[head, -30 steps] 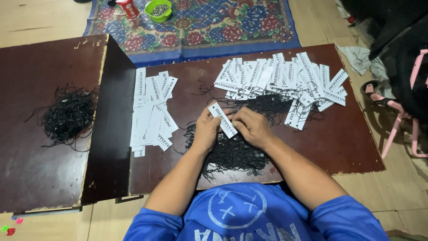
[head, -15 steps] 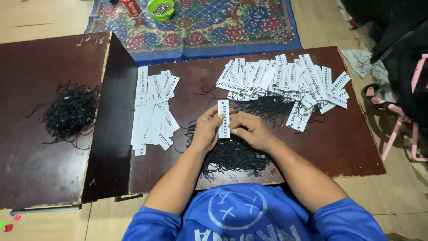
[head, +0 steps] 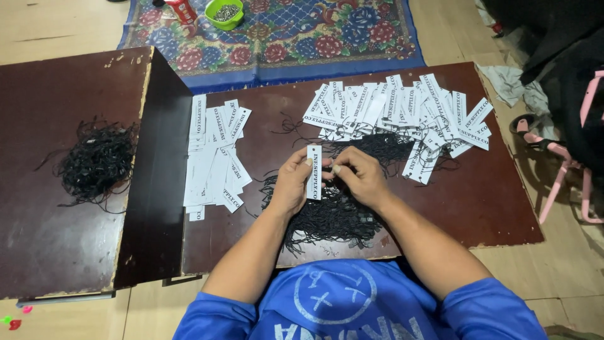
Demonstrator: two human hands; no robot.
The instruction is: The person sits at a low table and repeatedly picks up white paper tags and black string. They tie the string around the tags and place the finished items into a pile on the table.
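My left hand (head: 290, 182) grip pinches narrow white paper tag (head: 314, 171), now upright | right hand (head: 358, 176) grip pinches thin black cord (head: 333, 169) | tangled black cord heap (head: 333, 214) on dark tabletop (head: 478, 201)

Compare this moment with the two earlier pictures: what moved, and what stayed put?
The white tag has turned from slanted to upright, held in the left hand; the right hand pinches at its edge. The tag stack, loose tag heap and black string pile lie unchanged.
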